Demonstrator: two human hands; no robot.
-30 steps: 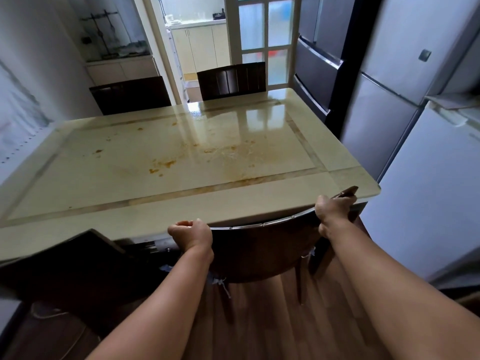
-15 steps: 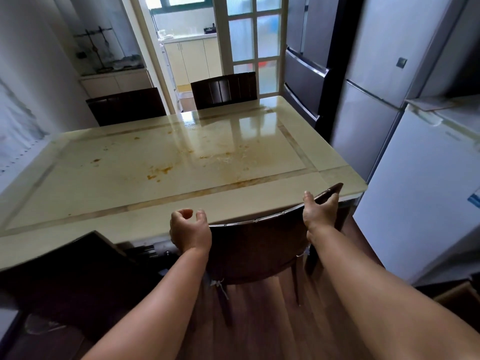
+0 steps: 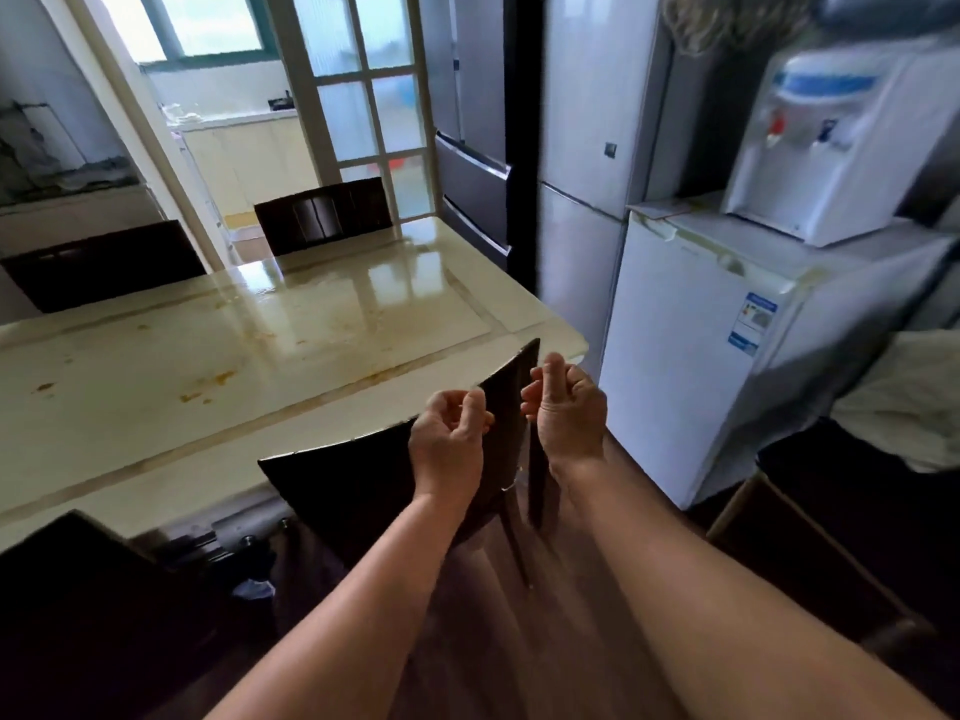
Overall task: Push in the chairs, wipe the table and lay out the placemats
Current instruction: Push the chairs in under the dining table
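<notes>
The cream marble table [image 3: 156, 407] carries orange-brown stains and smears across its top. A dark wooden chair [image 3: 363, 485] stands at the near side, its curved back up against the table edge. My left hand [image 3: 451, 441] hovers in front of the right part of that chair back, fingers loosely curled and holding nothing. My right hand [image 3: 567, 412] is just past the chair back's right corner, also loosely curled and empty. A second dark chair [image 3: 78, 605] stands at the near left. Two more chairs [image 3: 323, 215] [image 3: 104, 265] are tucked in at the far side. No placemats or cloth in view.
A small white fridge [image 3: 691, 376] with a water dispenser [image 3: 841, 148] on top stands close to the table's right end. Tall grey fridges [image 3: 582, 148] stand behind it. A dark box [image 3: 810, 553] sits on the floor at the right. A glass door [image 3: 374, 111] leads to the kitchen.
Both hands have let go of the near chair's back and come together at its right corner. The view has swung right and lifted.
</notes>
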